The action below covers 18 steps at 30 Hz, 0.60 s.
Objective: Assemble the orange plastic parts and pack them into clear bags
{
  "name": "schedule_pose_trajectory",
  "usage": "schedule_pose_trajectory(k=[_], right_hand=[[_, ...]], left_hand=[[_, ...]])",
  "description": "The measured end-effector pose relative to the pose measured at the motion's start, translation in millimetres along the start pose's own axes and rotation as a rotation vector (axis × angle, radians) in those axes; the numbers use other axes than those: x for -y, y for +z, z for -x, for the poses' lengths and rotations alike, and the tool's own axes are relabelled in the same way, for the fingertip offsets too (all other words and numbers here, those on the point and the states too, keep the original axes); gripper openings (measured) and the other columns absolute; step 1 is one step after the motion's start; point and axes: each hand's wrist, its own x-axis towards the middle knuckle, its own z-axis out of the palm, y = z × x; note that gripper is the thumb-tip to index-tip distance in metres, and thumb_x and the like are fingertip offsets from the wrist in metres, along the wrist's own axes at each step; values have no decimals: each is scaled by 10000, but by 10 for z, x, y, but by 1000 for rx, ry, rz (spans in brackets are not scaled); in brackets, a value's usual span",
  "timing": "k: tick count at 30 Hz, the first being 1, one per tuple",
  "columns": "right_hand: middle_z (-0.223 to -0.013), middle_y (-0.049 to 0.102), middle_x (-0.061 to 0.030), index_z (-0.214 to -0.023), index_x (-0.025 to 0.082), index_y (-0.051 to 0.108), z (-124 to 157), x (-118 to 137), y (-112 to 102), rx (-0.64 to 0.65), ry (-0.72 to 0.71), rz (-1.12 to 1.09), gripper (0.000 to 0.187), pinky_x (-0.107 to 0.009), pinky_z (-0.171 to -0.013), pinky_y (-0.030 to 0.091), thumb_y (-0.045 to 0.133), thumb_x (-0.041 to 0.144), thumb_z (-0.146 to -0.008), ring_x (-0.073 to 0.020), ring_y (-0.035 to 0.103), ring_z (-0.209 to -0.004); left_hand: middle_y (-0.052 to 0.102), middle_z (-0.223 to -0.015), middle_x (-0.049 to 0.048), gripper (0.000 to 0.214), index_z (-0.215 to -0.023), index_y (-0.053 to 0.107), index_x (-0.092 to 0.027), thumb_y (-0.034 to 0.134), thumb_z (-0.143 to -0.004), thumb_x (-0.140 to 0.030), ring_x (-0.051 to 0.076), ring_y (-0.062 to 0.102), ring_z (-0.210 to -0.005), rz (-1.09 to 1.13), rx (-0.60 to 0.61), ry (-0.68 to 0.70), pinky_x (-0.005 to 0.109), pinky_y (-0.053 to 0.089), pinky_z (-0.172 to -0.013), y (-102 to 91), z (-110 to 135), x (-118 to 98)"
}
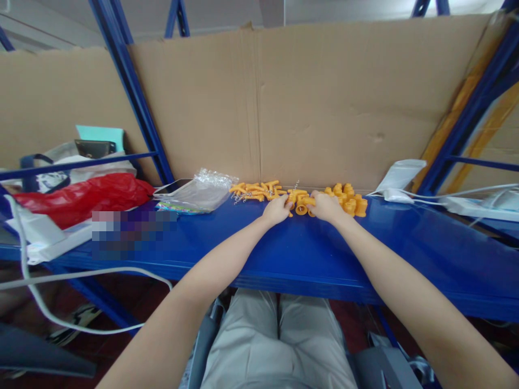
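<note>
Orange corkscrew handles [259,190] with metal spirals lie in a loose pile on the blue shelf, left of centre. To the right is a cluster of orange plastic corkscrew bodies [352,202]. My left hand [277,210] is at the right end of the handle pile, its fingers closed around a small orange piece mostly hidden by them. My right hand [327,206] is closed on an orange corkscrew body [308,200] beside the cluster. Between the hands lies an orange ring-shaped piece [300,209], and behind it a metal spiral [297,185] points upward.
A clear plastic bag [206,194] and a phone [175,187] lie left of the pile. Further left are a red bag [89,197] and a white cable [101,273]. A white device [399,194] with cords stands right, before the cardboard wall [324,102]. Blue posts [133,92] frame the shelf.
</note>
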Motion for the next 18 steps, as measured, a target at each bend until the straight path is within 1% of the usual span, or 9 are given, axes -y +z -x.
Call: schedule_pose_trajectory(k=[4, 7, 9, 12, 14, 16, 18], right_hand=[[-1177, 662, -196, -1233, 108, 548, 4, 0, -6, -4, -3, -6, 381, -423, -949, 383, 471, 275, -899, -318, 583, -1162], [-1170, 668, -185, -1222, 124, 556, -9, -10, 4, -8, -1, -19, 370, -426, -948, 386, 483, 274, -892, -317, 586, -1154], [-1161, 674, -178, -1216, 130, 562, -22, -20, 14, -4, 0, -30, 365, -418, -947, 391, 481, 272, -890, -311, 591, -1145], [-1142, 685, -172, -1211, 135, 571, -41, -32, 27, -4, 12, -60, 365, -409, -930, 409, 482, 271, -884, -307, 601, -1125], [-1132, 691, -164, -1217, 146, 574, -53, -39, 37, -10, 24, -85, 372, -406, -909, 425, 487, 275, -879, -306, 607, -1112], [-1136, 692, -155, -1228, 154, 571, -69, -48, 51, -19, 36, -101, 381, -392, -896, 433, 491, 281, -878, -300, 606, -1114], [-1150, 687, -150, -1235, 154, 569, -89, -64, 74, -25, 53, -109, 386, -372, -894, 435, 497, 286, -879, -289, 602, -1124]], left_hand=[[689, -874, 52, 155, -925, 635, -151, 499, -886, -212, 190, 654, -855, 69, 39, 82, 287, 498, -815, 24, -14, 31], [682, -849, 40, 160, -931, 639, -152, 500, -879, -214, 182, 645, -831, 106, 12, 94, 283, 496, -805, 4, -14, 3], [682, -859, 47, 161, -924, 635, -158, 497, -884, -230, 194, 642, -849, 119, -29, 65, 300, 493, -819, -35, -13, -27], [680, -909, 84, 161, -917, 615, -155, 494, -898, -259, 230, 640, -913, 128, -118, -31, 342, 481, -861, -104, -12, -48], [675, -945, 104, 144, -925, 595, -155, 492, -903, -251, 242, 641, -950, 133, -146, -91, 355, 476, -876, -128, -9, -37], [675, -932, 102, 113, -911, 582, -160, 489, -900, -222, 240, 651, -936, 126, -112, -123, 352, 482, -861, -120, -5, -14], [675, -880, 85, 97, -870, 576, -165, 492, -895, -206, 229, 661, -886, 108, -48, -116, 338, 492, -828, -86, -1, 9]])
